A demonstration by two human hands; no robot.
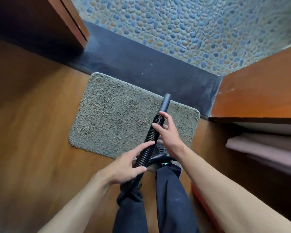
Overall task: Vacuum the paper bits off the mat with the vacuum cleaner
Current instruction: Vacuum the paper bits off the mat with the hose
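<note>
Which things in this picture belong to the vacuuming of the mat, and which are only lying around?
For the job: mat, vacuum hose with its nozzle, left hand and right hand, both holding the hose.
Just there: pebble floor, dark threshold, wooden floor, folded cloths at the right.

2 bare forearms (84, 195), dark navy trousers (171, 195) on both legs, fabric w/ faint pale specks.
</note>
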